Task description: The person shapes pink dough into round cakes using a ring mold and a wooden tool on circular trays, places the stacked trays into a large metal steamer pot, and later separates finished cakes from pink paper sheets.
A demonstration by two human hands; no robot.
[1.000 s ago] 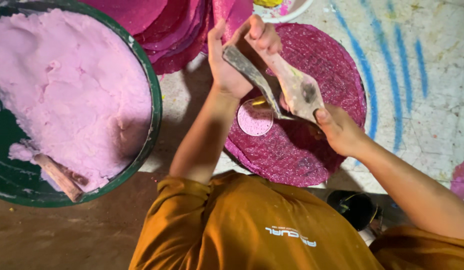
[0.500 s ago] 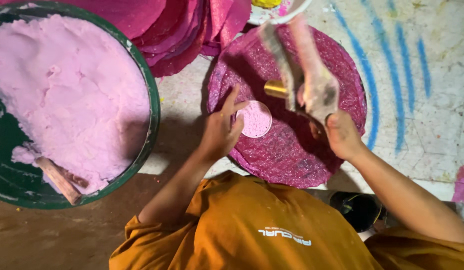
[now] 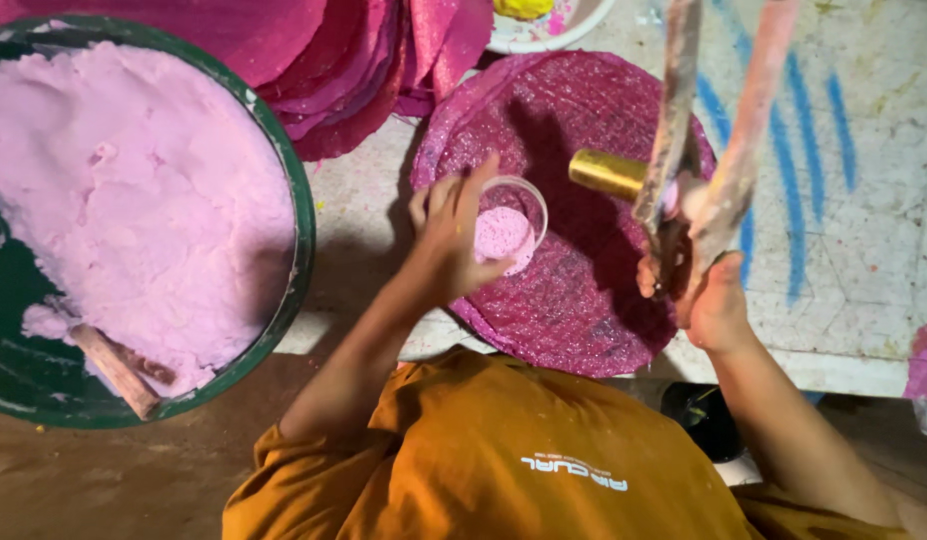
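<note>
Beside magenta mat [image 3: 584,300]: green basin [image 3: 302,230] (pink dough [image 3: 134,200]), left hand [image 3: 454,240] touching ring [image 3: 514,215].

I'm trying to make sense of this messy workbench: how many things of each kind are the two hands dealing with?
Small clear ring mould with pink paste, at the left hand: 1
Long paste-smeared sticks, in the right hand: 2
Gold cylinder: 1
Magenta glittery round mat underneath: 1
Green tub of pink paste: 1
Total: 6
</note>
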